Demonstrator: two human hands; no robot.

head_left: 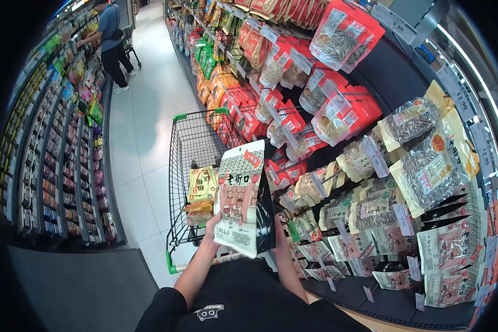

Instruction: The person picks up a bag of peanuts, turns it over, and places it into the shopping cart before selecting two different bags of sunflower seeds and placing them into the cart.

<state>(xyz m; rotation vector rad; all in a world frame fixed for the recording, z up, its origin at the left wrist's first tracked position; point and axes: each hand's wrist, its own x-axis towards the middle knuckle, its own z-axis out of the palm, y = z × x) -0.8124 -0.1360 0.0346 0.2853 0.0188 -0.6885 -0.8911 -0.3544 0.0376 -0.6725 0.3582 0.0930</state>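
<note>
I hold a white snack bag (pixel 239 196) with red characters and a brown panel upright in front of me, over the near end of the shopping cart (pixel 189 141). My left hand (pixel 211 228) grips the bag's lower left corner. My right hand (pixel 279 235) is behind its right side and mostly hidden; it seems to hold the bag along with a black packet (pixel 265 218) pressed behind it. Both forearms rise from my black sleeves at the bottom.
The cart with green trim holds yellow and orange snack bags (pixel 201 188). Hanging bags of seeds and nuts (pixel 371 160) fill the display on my right. Shelves of small goods (pixel 61 155) line the left of the aisle. Another person (pixel 112 39) stands far down the aisle.
</note>
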